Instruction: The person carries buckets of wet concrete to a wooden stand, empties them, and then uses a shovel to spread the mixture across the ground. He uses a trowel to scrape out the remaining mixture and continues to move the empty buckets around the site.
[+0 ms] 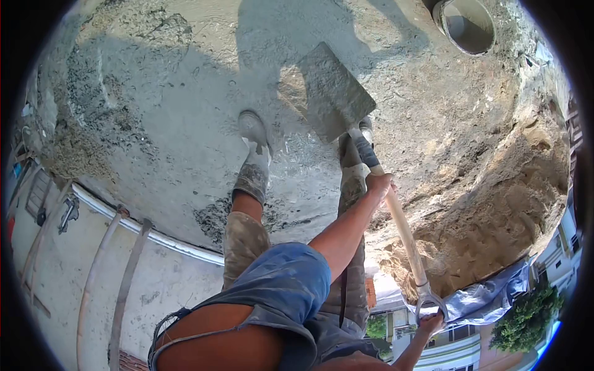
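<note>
A long shovel (337,89) runs across the view, its flat square blade coated in wet grey cement over the floor in front of my boots. My left hand (379,183) is closed round the wooden shaft just above the dark socket of the blade. At the far end of the shaft, my right hand (432,321) is wrapped on the D-shaped grip (431,304). Both my boots (253,128) are smeared with cement, and the blade partly hides the right one. Wet grey mortar (192,123) spreads over the ground around them.
A heap of brown sand (507,216) rises on the right, with a blue tarp (489,303) at its edge. A round, open grey container (467,28) is at the upper right. Poles (127,290) lean against a pale wall (167,297) on the left.
</note>
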`<state>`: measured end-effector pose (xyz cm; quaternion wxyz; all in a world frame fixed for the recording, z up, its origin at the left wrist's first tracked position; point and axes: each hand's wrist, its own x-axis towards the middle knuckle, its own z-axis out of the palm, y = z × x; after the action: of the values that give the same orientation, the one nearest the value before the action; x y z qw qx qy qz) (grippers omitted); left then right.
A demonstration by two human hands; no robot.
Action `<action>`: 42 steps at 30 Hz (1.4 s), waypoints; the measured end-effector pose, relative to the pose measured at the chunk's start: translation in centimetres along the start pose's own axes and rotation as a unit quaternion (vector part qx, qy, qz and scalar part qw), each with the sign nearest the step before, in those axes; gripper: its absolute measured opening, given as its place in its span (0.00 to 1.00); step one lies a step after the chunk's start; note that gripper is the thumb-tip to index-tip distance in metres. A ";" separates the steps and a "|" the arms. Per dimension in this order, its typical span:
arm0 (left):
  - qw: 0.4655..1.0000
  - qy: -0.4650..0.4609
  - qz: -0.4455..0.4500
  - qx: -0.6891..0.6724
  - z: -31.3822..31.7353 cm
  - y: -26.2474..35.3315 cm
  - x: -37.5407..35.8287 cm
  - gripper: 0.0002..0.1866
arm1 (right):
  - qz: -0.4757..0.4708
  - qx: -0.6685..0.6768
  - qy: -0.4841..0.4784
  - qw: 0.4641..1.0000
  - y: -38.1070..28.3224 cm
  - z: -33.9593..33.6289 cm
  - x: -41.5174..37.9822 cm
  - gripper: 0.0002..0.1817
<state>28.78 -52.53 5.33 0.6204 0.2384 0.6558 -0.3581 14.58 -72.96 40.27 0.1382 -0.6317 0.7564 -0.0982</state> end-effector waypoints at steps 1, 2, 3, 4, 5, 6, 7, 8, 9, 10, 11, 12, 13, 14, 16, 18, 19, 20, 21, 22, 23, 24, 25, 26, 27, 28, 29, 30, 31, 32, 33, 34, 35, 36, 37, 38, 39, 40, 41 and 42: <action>0.999 -0.011 0.003 -0.044 -2.0 3.1 0.0 0.09 | -0.022 0.014 -0.019 0.999 0.2 1.6 -2.1 0.17; 0.996 -0.026 0.009 -0.090 -4.0 7.1 0.2 0.10 | -0.047 0.031 -0.041 0.998 0.1 3.7 -4.3 0.17; 0.994 -0.057 0.044 -0.080 -7.0 10.3 2.8 0.10 | -0.074 0.012 -0.106 0.992 -1.5 6.1 -8.5 0.17; 0.990 -0.075 0.039 -0.114 -9.4 15.6 1.6 0.10 | -0.102 -0.006 -0.171 0.980 -3.5 8.3 -13.3 0.17; 0.988 -0.081 0.064 -0.117 -12.1 20.3 1.9 0.09 | -0.123 -0.009 -0.222 0.967 -4.7 10.2 -17.1 0.13; 0.987 -0.085 0.087 -0.103 -14.9 25.2 2.0 0.09 | -0.145 -0.011 -0.275 0.950 -5.7 12.3 -20.8 0.09; 0.980 -0.100 0.136 -0.102 -18.3 29.5 4.2 0.08 | -0.150 0.018 -0.318 0.936 -6.7 14.2 -25.0 0.10; 0.983 -0.069 0.149 -0.083 -20.9 34.3 3.0 0.09 | -0.154 0.047 -0.358 0.920 -7.4 15.5 -29.0 0.11; 0.983 -0.040 0.164 -0.066 -22.7 38.0 1.3 0.10 | -0.198 0.060 -0.383 0.900 -7.8 16.4 -32.2 0.12; 0.980 -0.044 0.177 -0.075 -24.3 39.8 -0.4 0.10 | -0.243 0.073 -0.408 0.877 -8.0 16.8 -34.9 0.13; 0.973 -0.051 0.201 -0.106 -25.0 41.9 -1.9 0.11 | -0.285 0.090 -0.416 0.859 -7.7 16.5 -36.5 0.15; 0.965 -0.054 0.220 -0.135 -25.9 43.4 -3.3 0.11 | -0.344 0.109 -0.398 0.843 -6.0 16.5 -35.8 0.14; 0.965 -0.068 0.200 -0.154 -25.9 43.3 -6.4 0.11 | -0.444 0.111 -0.346 0.819 -4.8 16.8 -35.2 0.14; 0.965 -0.062 0.196 -0.160 -26.6 42.2 -8.2 0.11 | -0.537 0.106 -0.290 0.785 -4.1 16.3 -34.7 0.13; 0.920 -0.182 0.244 -0.246 -27.2 43.1 -10.6 0.11 | -0.588 0.110 -0.266 0.756 -5.1 15.5 -35.2 0.14; 0.848 -0.322 0.266 -0.325 -29.4 43.4 -11.9 0.11 | -0.511 0.189 -0.381 0.747 -5.8 15.0 -37.0 0.10; 0.750 -0.458 0.276 -0.388 -30.3 43.3 -12.4 0.11 | -0.580 0.142 -0.397 0.697 -6.0 15.1 -37.4 0.09; 0.762 -0.435 0.305 -0.371 -31.6 43.5 -12.3 0.11 | -0.644 0.097 -0.407 0.640 -6.3 15.3 -37.7 0.09; 0.770 -0.414 0.336 -0.350 -33.2 44.1 -12.5 0.10 | -0.683 0.078 -0.413 0.597 -5.9 15.8 -38.2 0.10; 0.808 -0.347 0.319 -0.355 -34.5 44.7 -12.7 0.10 | -0.731 0.068 -0.390 0.555 -6.2 16.2 -39.8 0.11; 0.844 -0.280 0.294 -0.351 -35.3 45.3 -13.0 0.10 | -0.733 0.088 -0.393 0.548 -5.9 16.3 -41.0 0.11; 0.834 -0.313 0.300 -0.342 -36.3 45.9 -13.3 0.11 | -0.734 0.103 -0.395 0.543 -5.9 15.8 -41.6 0.11; 0.823 -0.342 0.306 -0.335 -36.7 46.3 -13.8 0.12 | -0.732 0.100 -0.381 0.556 -6.9 14.9 -42.0 0.11; 0.826 -0.351 0.296 -0.327 -35.9 46.4 -14.7 0.12 | -0.738 0.111 -0.368 0.554 -8.4 13.8 -42.5 0.11; 0.812 -0.363 0.301 -0.343 -35.0 46.3 -16.2 0.12 | -0.745 0.120 -0.358 0.550 -9.6 12.8 -42.7 0.11; 0.796 -0.377 0.309 -0.359 -33.9 46.4 -17.8 0.12 | -0.737 0.126 -0.345 0.567 -10.6 12.4 -41.8 0.10; 0.798 -0.391 0.296 -0.351 -32.2 45.9 -19.2 0.12 | -0.708 0.137 -0.350 0.597 -11.9 12.3 -40.7 0.10; 0.800 -0.398 0.291 -0.342 -29.8 45.2 -21.1 0.12 | -0.677 0.145 -0.358 0.626 -13.1 12.0 -39.3 0.10; 0.828 -0.338 0.294 -0.336 -27.1 44.3 -23.5 0.12 | -0.638 0.161 -0.360 0.661 -13.8 12.2 -37.3 0.10; 0.853 -0.276 0.299 -0.328 -24.8 43.9 -25.1 0.13 | -0.597 0.179 -0.363 0.693 -14.3 12.6 -35.0 0.10; 0.855 -0.280 0.298 -0.319 -22.8 43.9 -25.9 0.13 | -0.539 0.158 -0.367 0.741 -15.0 12.7 -33.0 0.10; 0.853 -0.267 0.306 -0.328 -20.9 44.0 -26.4 0.13 | -0.478 0.137 -0.370 0.785 -15.6 12.7 -31.0 0.11; 0.849 -0.253 0.316 -0.340 -19.4 44.3 -26.5 0.14 | -0.475 0.134 -0.335 0.803 -15.5 13.8 -28.4 0.12; 0.849 -0.253 0.318 -0.337 -18.1 45.3 -24.6 0.14 | -0.423 0.262 -0.373 0.783 -16.2 14.8 -28.7 0.11; 0.886 -0.209 0.277 -0.308 -17.0 46.4 -20.7 0.14 | -0.304 0.242 -0.399 0.831 -15.8 17.0 -26.1 0.10; 0.919 -0.156 0.232 -0.277 -14.6 47.5 -17.0 0.14 | -0.173 0.212 -0.420 0.865 -16.1 20.3 -22.8 0.09; 0.920 -0.151 0.234 -0.276 -12.9 47.9 -14.7 0.14 | -0.137 0.185 -0.386 0.893 -17.9 21.3 -22.9 0.08; 0.933 -0.129 0.214 -0.259 -10.5 47.6 -12.3 0.14 | -0.134 0.181 -0.388 0.894 -19.6 22.7 -22.3 0.08; 0.948 -0.101 0.184 -0.239 -8.2 46.5 -10.3 0.14 | -0.127 0.165 -0.355 0.912 -20.5 23.1 -21.3 0.09; 0.956 -0.095 0.175 -0.215 -5.9 44.6 -8.9 0.14 | -0.112 0.138 -0.312 0.933 -20.5 21.8 -20.1 0.12</action>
<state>59.77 -18.76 6.19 0.7693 0.1758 0.6033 -0.1156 44.14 -56.41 28.09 0.4407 -0.6860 0.5788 -0.0144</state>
